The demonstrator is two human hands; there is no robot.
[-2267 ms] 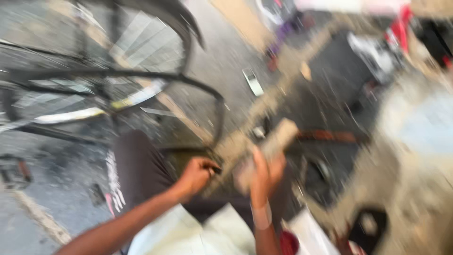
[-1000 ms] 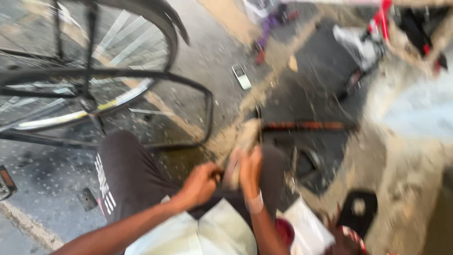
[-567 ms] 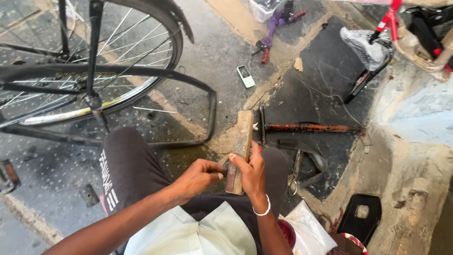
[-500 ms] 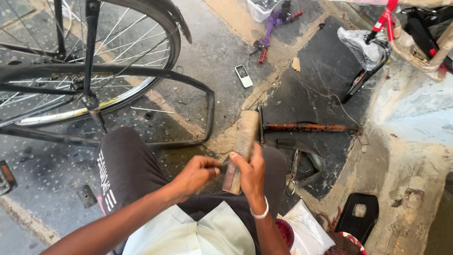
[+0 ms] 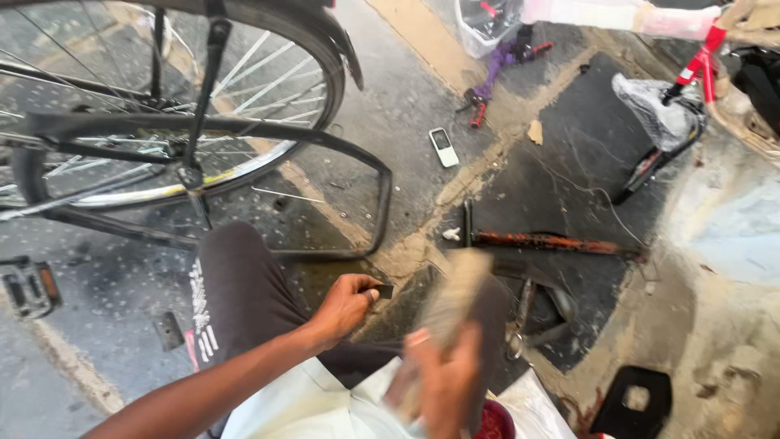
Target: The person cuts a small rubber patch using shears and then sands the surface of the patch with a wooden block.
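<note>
Two hands show at the bottom of the frame. The left hand (image 5: 348, 305), just left of centre, pinches a small dark piece (image 5: 383, 291) between thumb and fingertips, its grip clenched on it above the person's dark trouser leg (image 5: 244, 297). The right hand (image 5: 443, 382), lower centre and badly blurred, has its grip wrapped round the lower end of one pale wooden block (image 5: 455, 297), which rises tilted toward the middle of the frame; its surface is too smeared to read.

One bicycle wheel (image 5: 162, 106) fills the upper left, cut off by the top and left edges, with one black bent tube (image 5: 382, 195) curving down beside it. One pedal (image 5: 28, 286) lies at the left edge. On the floor (image 5: 406, 89) at upper centre lies one small phone (image 5: 444, 147), white rimmed with a dark screen, and above it purple-handled pliers (image 5: 496, 73). One rusty bar (image 5: 548, 242) lies across a dark mat (image 5: 585, 162) at centre right. One red frame tube (image 5: 699, 61) with pale wrapping stands at upper right, partly out of view. A black plate with a square hole (image 5: 634, 398) sits at lower right.
</note>
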